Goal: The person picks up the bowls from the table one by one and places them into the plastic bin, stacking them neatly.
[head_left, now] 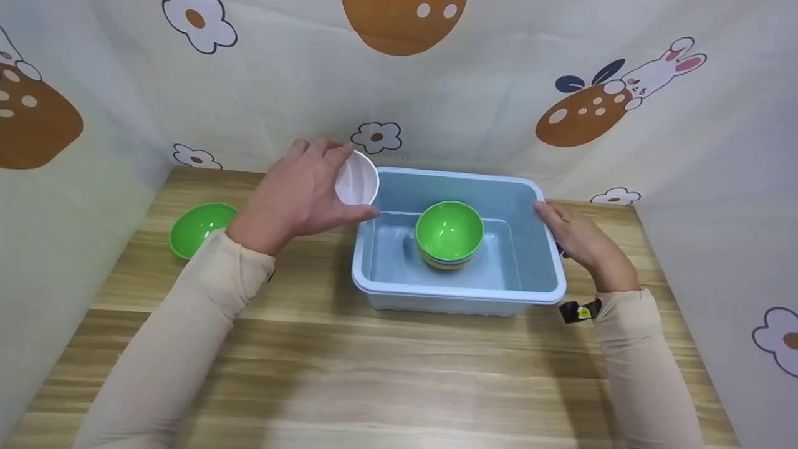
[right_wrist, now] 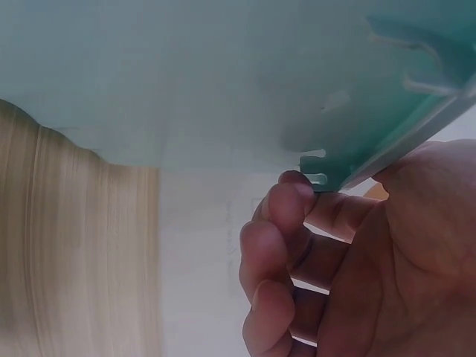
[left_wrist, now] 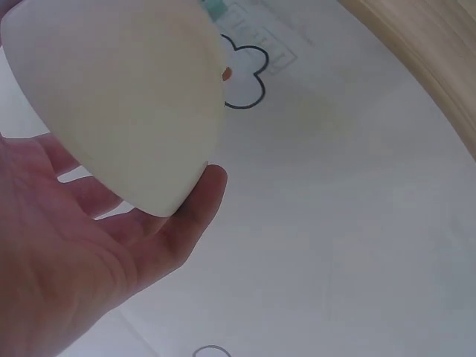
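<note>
In the head view my left hand holds a white bowl tilted on its side, just left of a light-blue plastic basin. The left wrist view shows the smooth outside of the white bowl, with my fingers against its rim. My right hand grips the basin's right rim, thumb on top. From the right wrist view, curled fingers are under the rim of the basin. Inside the basin stands a stack of bowls with a green bowl uppermost.
Another green bowl lies on the wooden table at the left, partly hidden by my left forearm. Behind the basin and on both sides hangs a pale printed cloth. A dark wrist device sits at my right wrist.
</note>
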Demonstrator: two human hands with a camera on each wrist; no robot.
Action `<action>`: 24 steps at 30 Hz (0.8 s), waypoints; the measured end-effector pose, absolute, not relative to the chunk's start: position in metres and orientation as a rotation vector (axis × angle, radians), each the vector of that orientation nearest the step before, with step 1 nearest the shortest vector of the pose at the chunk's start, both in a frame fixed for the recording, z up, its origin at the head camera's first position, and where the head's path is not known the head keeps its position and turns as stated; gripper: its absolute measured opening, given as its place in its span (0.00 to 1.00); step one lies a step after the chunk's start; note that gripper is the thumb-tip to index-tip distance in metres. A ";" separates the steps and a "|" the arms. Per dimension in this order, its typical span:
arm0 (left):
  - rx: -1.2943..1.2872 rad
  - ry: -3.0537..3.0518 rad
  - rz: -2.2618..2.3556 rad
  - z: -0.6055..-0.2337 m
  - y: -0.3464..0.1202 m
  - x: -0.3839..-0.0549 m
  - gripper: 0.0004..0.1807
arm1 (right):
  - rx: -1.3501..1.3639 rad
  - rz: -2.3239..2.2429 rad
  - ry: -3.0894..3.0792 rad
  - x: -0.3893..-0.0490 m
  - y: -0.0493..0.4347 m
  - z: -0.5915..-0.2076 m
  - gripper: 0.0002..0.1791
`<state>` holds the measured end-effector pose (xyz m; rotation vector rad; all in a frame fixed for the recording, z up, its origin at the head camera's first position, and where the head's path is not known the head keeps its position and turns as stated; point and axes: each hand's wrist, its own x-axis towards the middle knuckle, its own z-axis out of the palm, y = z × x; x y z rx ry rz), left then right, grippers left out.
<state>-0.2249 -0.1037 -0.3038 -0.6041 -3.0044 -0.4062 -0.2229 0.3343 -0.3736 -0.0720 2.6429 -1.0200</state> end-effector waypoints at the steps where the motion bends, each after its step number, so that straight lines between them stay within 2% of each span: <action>1: -0.614 -3.001 -0.409 -0.303 -0.102 -0.225 0.60 | -0.064 -1.020 2.640 -0.222 0.335 -0.374 0.45; 17: -0.742 -2.934 -0.499 -0.293 -0.072 -0.229 0.60 | -0.095 -0.978 2.699 -0.224 0.334 -0.375 0.40; 24: -0.770 -2.924 -0.489 -0.291 -0.057 -0.233 0.59 | -0.078 -1.000 2.670 -0.223 0.334 -0.374 0.41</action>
